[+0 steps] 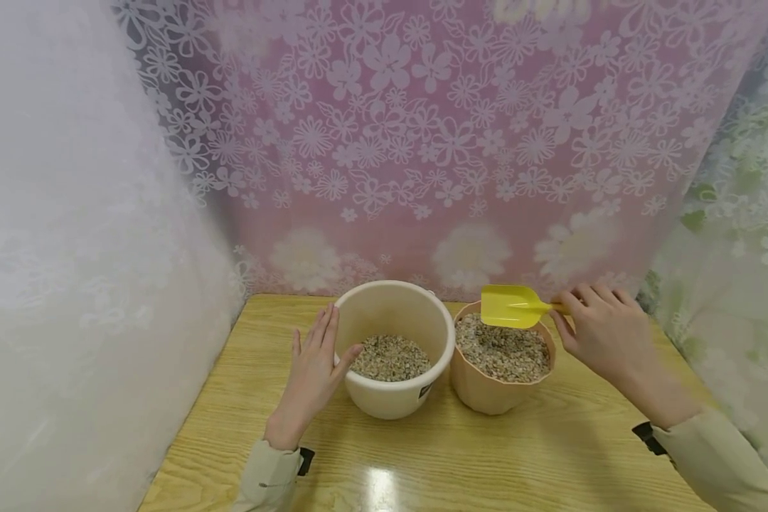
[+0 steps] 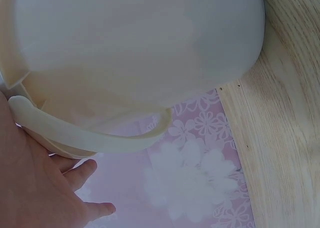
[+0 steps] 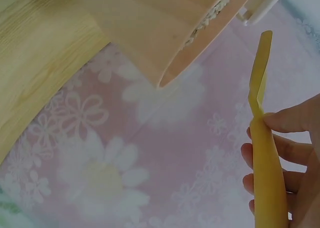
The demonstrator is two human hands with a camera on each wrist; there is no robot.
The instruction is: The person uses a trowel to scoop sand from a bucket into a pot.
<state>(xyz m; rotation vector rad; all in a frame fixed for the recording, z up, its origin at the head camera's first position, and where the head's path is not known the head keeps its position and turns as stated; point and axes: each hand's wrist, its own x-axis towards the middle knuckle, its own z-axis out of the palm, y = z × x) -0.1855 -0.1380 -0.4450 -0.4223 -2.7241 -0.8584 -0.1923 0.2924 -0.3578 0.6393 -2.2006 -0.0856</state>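
Note:
My right hand point(image 1: 608, 334) holds a small yellow shovel point(image 1: 510, 306) by its handle, thumb on one side and fingers on the other. The blade shows bare and level over the back of a peach-coloured pot point(image 1: 493, 395), which is filled with gravel point(image 1: 502, 348). In the right wrist view the shovel point(image 3: 265, 153) appears edge-on, apart from the pot's rim. My left hand point(image 1: 316, 370) rests on the left rim of a white bucket point(image 1: 387, 405), fingers straight and thumb over the edge. Less gravel point(image 1: 390, 358) lies in the bucket's bottom.
Bucket and pot stand side by side on a wood-grain table point(image 1: 461, 469). The bucket's handle point(image 2: 100, 138) hangs against its outer side in the left wrist view. Behind them rises a pink flowered curtain point(image 1: 384, 156), with pale sheeting point(image 1: 89, 249) on the left.

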